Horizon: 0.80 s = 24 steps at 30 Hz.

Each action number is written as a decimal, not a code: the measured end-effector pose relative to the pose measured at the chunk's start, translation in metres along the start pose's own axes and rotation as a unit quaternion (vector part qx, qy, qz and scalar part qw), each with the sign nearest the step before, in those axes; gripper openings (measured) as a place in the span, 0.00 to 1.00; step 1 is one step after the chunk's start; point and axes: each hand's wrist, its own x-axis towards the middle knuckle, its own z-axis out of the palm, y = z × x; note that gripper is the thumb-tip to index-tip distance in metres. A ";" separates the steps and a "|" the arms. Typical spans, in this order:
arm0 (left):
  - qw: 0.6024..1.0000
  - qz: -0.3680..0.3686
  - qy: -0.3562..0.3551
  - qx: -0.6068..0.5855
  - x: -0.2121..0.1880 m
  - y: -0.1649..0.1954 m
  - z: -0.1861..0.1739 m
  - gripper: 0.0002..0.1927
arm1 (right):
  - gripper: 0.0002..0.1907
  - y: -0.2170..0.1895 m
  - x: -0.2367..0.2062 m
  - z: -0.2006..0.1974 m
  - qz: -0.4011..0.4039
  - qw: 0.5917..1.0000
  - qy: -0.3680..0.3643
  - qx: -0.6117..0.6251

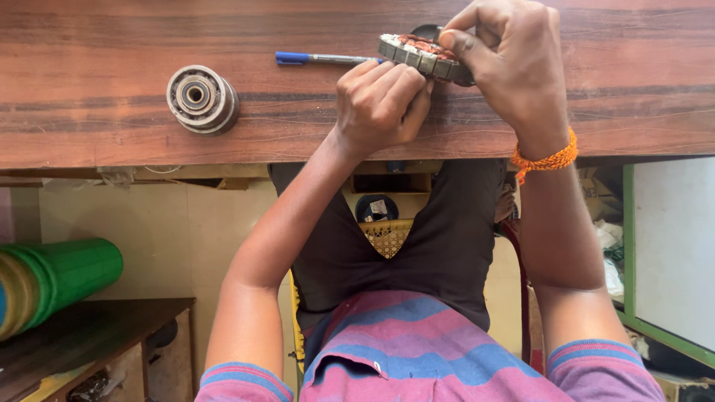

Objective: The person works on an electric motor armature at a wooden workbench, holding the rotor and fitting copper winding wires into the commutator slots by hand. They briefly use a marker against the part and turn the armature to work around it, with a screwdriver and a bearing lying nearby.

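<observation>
Right hand (514,63) pinches a ridged, copper-wound stator ring (424,56) — left hand (381,100) fisted beside it, on grained wood.

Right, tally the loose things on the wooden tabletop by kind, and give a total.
Wound motor stator, held by the right hand with the left hand against it: 1
Round metal bearing hub: 1
Blue-capped pen: 1
Total: 3
</observation>
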 end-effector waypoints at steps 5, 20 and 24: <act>0.988 0.117 0.049 0.094 -0.002 -0.005 0.004 0.09 | 0.01 0.006 -0.008 -0.010 0.031 0.999 0.017 0.034; 0.997 0.042 -0.058 -0.034 0.000 -0.013 0.008 0.13 | 0.00 -0.010 -0.075 0.014 -0.053 0.994 0.088 -0.034; 0.981 0.163 -0.012 0.104 0.000 -0.010 0.002 0.13 | 0.02 -0.002 -0.087 0.028 -0.070 0.993 0.092 -0.038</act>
